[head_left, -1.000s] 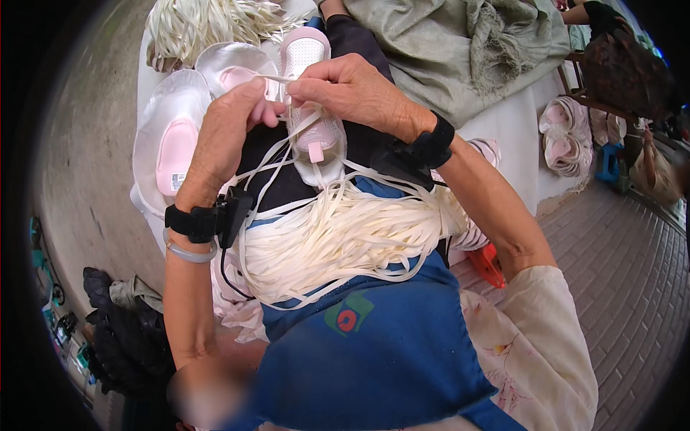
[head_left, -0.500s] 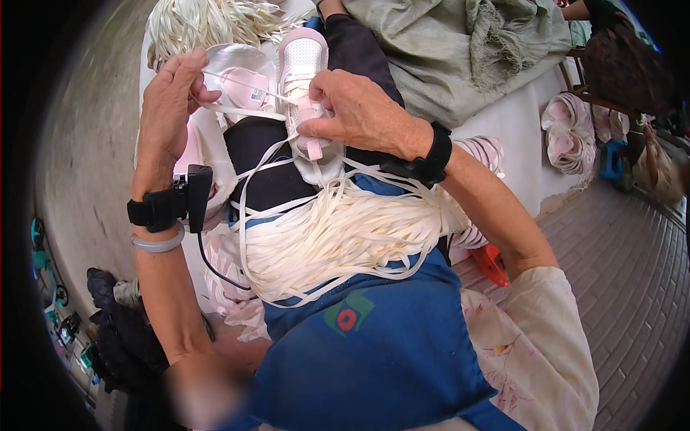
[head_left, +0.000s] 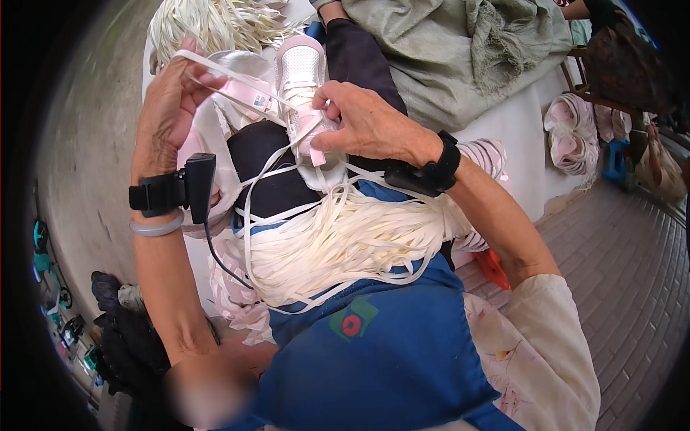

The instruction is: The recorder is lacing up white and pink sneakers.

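Observation:
A white and pink shoe (head_left: 298,72) lies in front of me with its toe pointing away and its pink tongue (head_left: 305,123) facing up. From its eyelets a flat white shoelace (head_left: 237,75) runs taut to the left, pinched by my left hand (head_left: 172,100), which is raised and closed. My right hand (head_left: 370,122) is at the shoe's right side. Its fingers are bent, with thumb and index finger against the upper beside the tongue, gripping that edge. Across my lap, over the blue apron (head_left: 359,352), lies a thick bundle of white laces (head_left: 345,233).
More pink and white shoe parts (head_left: 194,147) sit at the left, and another lace bundle (head_left: 208,25) is at the far left. A grey-green cloth sack (head_left: 460,57) covers the far right. Stacked shoe uppers (head_left: 571,133) rest farther right, near a blue stool (head_left: 615,159).
My left hand has risen slightly, with the lace now looped over its fingers. My right fingers have shifted from the top of the tongue toward the shoe's right edge.

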A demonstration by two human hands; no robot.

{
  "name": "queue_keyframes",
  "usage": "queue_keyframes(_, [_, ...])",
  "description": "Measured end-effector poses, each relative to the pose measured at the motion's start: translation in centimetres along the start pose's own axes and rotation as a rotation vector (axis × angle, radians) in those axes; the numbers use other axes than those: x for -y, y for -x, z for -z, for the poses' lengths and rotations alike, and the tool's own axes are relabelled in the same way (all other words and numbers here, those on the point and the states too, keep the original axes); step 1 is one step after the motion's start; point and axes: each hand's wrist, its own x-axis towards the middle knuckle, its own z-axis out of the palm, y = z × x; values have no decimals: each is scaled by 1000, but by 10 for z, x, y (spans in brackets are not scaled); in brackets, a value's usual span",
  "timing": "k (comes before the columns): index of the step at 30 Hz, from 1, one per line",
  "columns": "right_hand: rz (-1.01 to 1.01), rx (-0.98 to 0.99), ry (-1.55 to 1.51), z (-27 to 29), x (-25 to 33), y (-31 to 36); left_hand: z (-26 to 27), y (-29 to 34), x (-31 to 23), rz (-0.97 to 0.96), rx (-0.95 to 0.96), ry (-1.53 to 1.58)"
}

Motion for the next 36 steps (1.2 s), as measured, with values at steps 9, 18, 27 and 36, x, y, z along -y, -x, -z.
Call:
queue_keyframes(9, [-50, 4, -48, -5, -3, -1, -1, 13, -7, -443, -93, -443])
queue_keyframes(18, [-6, -24, -18, -2, -3, 3, 54, 18, -99, -445, -369, -1146])
queue_keyframes(27, [-7, -105, 139, 3, -13, 16, -24, 89, 35, -20, 278, -828])
queue_keyframes(36, [-58, -116, 223, -4, -24, 14, -72, 112, 64, -426, 360, -1237])
